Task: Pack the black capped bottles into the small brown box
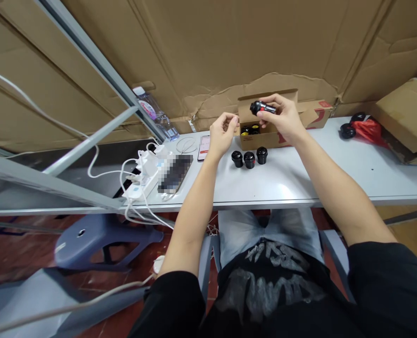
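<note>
My right hand (281, 115) grips a black cylindrical part with a red spot (259, 108), tilted sideways above an open cardboard box (265, 142). Inside the box, black parts with yellow marks (250, 129) show. Left of the box, my left hand (224, 134) is raised with its fingers curled and the thumb against them. Whatever may be between those fingertips is too small or hidden to tell. In front of the box, three black capped parts stand upright on the white table: a left one (237, 158), a middle one (249, 160) and a right one (262, 155).
To the left lie a phone with a lit screen (204, 148), a blurred dark device (176, 173) and a power strip with white cables (141, 183). A plastic bottle (155, 112) leans by the metal frame. Further right are a red bag (368, 130) and a larger carton (405, 117).
</note>
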A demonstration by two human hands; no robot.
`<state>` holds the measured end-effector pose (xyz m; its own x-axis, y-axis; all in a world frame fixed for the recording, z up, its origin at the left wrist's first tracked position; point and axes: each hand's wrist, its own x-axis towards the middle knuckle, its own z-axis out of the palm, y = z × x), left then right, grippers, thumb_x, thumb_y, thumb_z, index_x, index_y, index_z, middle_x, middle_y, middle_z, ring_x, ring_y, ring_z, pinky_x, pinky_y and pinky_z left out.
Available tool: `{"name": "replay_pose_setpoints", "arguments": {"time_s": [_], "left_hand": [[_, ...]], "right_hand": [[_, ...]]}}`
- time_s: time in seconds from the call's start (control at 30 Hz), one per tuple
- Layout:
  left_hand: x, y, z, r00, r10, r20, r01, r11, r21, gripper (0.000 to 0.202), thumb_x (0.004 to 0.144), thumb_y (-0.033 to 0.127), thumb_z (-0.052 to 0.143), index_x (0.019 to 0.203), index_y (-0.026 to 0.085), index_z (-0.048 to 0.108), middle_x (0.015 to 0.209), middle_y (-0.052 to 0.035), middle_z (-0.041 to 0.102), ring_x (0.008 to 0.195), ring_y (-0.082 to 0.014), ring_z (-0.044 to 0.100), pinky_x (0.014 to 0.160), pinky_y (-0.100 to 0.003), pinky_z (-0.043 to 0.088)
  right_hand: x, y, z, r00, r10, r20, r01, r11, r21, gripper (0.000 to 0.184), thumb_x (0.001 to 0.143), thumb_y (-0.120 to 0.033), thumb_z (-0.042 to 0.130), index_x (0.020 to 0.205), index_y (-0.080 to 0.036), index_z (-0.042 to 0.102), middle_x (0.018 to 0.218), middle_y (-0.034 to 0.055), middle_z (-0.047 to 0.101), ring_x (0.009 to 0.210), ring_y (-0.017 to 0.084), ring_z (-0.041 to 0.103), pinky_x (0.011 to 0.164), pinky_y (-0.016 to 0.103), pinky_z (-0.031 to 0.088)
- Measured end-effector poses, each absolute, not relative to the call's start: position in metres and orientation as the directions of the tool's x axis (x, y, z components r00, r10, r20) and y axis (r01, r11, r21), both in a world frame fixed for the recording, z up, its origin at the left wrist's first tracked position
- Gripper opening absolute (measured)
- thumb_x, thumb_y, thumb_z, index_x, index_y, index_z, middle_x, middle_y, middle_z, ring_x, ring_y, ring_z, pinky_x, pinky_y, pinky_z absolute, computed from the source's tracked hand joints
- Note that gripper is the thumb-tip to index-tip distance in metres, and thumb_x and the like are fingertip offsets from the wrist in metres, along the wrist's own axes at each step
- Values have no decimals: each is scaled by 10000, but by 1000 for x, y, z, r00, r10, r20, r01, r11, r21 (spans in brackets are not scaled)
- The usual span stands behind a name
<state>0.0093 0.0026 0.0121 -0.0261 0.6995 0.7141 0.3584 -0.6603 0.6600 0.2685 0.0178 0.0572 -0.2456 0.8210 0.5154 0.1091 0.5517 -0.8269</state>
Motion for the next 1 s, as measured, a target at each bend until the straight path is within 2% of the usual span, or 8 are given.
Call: {"name": "replay_pose_setpoints", "arguments": {"time_s": [0.17, 0.3, 0.43, 0.53, 0.67, 0.77, 0.87, 1.0], "left_hand": [[7, 7, 4, -42, 735, 676, 437, -595, 674, 452, 1229, 678, 696, 1083, 259, 777, 909, -39, 819, 806, -175, 748, 799, -307, 602], [10, 6, -2, 22, 751, 660, 457, -594, 662, 447, 1224, 654, 707, 1038, 253, 770, 820, -27, 787, 756, -180, 735, 763, -313, 569], [14, 5, -9, 109, 747, 656, 444, -627, 640, 543, 1194, 764, 690, 1015, 256, 764, 720, 5, 723, 681, -179, 725, 711, -310, 549], [16, 4, -11, 124, 760, 638, 443, -618, 649, 591, 1174, 815, 680, 995, 256, 745, 688, 12, 702, 644, -174, 706, 683, -303, 542], [16, 3, -10, 145, 763, 630, 418, -624, 660, 629, 1148, 867, 695, 994, 258, 736, 686, 11, 699, 592, -161, 658, 640, -296, 528], [15, 3, -10, 145, 761, 632, 395, -630, 668, 682, 1110, 927, 711, 982, 258, 740, 682, 12, 697, 558, -150, 630, 607, -289, 511], [15, 5, -11, 150, 754, 639, 392, -639, 662, 717, 1097, 959, 703, 978, 254, 749, 673, 12, 687, 554, -151, 636, 594, -284, 502], [13, 7, -13, 151, 738, 657, 384, -657, 649, 730, 1094, 966, 704, 984, 247, 762, 683, 5, 696, 555, -149, 639, 587, -277, 496]], "right_hand": [[295, 35, 45, -208, 818, 536, 196, 572, -796, 776, 876, -805, 965, 1466, -320, 827, 1428, 124, 886, 1361, 447, 833, 1160, 699, 757], [299, 42, 37, -214, 809, 548, 141, 580, -802, 721, 848, -819, 1011, 1349, -331, 835, 1444, 136, 883, 1391, 474, 828, 1174, 721, 749], [294, 43, 33, -192, 825, 531, -22, 537, -843, 723, 697, -776, 1137, 1164, -328, 814, 1295, 99, 902, 1288, 444, 862, 1099, 668, 791], [292, 42, 34, -162, 834, 527, -83, 521, -850, 697, 693, -712, 1175, 1141, -318, 814, 1176, 85, 899, 1176, 391, 877, 1038, 600, 811], [291, 38, 34, -154, 824, 545, -33, 547, -836, 629, 714, -630, 1179, 1142, -310, 847, 1076, 72, 889, 1006, 381, 894, 1017, 640, 817], [290, 35, 33, -151, 819, 553, 37, 564, -825, 599, 767, -623, 1141, 1200, -312, 868, 1097, 71, 889, 940, 380, 907, 1038, 648, 808], [290, 33, 34, -154, 824, 545, 144, 565, -813, 600, 830, -619, 1094, 1303, -319, 878, 1185, 81, 906, 1097, 412, 921, 1125, 634, 781], [290, 31, 36, -176, 796, 580, 260, 605, -752, 617, 866, -582, 1057, 1395, -309, 896, 1423, 111, 912, 1403, 473, 842, 1296, 677, 692]]}}
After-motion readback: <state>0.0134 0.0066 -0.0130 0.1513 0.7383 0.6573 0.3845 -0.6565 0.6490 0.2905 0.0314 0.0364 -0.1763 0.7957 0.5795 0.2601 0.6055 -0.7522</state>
